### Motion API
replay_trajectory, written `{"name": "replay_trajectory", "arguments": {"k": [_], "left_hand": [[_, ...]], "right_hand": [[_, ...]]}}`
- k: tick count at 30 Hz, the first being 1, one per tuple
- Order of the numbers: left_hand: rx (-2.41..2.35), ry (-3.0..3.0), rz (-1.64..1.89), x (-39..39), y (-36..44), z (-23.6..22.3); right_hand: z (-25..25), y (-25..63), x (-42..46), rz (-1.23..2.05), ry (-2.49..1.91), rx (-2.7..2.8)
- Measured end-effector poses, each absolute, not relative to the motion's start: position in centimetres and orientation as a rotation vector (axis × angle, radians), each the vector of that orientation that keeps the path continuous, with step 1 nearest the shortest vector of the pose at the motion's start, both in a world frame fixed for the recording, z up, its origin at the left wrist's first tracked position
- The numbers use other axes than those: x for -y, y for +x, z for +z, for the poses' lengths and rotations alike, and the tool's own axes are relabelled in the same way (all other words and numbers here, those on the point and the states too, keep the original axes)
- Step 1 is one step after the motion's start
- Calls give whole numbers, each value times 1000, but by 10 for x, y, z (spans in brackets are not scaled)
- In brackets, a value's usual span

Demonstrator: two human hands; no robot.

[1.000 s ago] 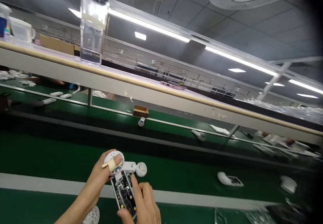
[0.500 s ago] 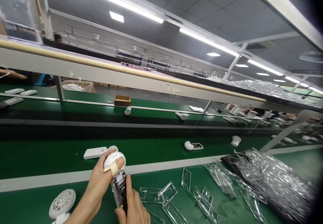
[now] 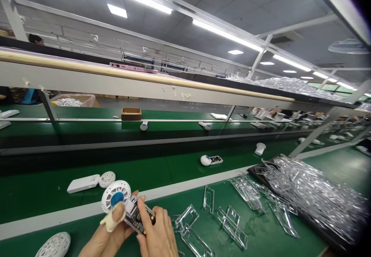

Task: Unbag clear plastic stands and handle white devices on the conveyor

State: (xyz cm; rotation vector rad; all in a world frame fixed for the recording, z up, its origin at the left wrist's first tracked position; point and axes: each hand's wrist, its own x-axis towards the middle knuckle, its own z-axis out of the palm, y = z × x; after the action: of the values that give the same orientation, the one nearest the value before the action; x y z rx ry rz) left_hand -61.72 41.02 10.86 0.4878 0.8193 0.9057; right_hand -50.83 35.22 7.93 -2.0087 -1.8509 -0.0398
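My left hand (image 3: 108,235) grips a small hand-held fan (image 3: 120,203) with a round white head, a blue hub and an open body that shows a circuit board. A tan bandage wraps its thumb. My right hand (image 3: 158,235) pinches the fan's open body from the right, index finger on the board. A loose white grille (image 3: 53,245) lies at the lower left. A finished white fan (image 3: 89,182) lies flat on the green belt (image 3: 43,187) just beyond my hands.
Clear plastic stands (image 3: 228,220) lie scattered right of my hands, with a big heap (image 3: 313,191) on a dark tray further right. More fan parts (image 3: 211,160) ride the belt. A shelf rail (image 3: 145,85) crosses above. A cardboard box (image 3: 131,113) sits behind.
The view swung right and down, so the plastic stands and heap came into sight. I have turned the fan so that its blue-hubbed front faces me, and my hands sit lower.
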Motion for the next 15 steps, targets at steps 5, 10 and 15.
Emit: {"name": "replay_trajectory", "arguments": {"k": [5,10,15], "left_hand": [[-1046,516,875,-412,-618,87],[-1125,637,1068,-409,-612,95],[-1167,805,1180,-408,-608,77]], "right_hand": [[79,-515,-350,70,-1925,1835],[65,-509,-366,637,-1624,1086],[60,-515,-392,756,-1539,456]]}}
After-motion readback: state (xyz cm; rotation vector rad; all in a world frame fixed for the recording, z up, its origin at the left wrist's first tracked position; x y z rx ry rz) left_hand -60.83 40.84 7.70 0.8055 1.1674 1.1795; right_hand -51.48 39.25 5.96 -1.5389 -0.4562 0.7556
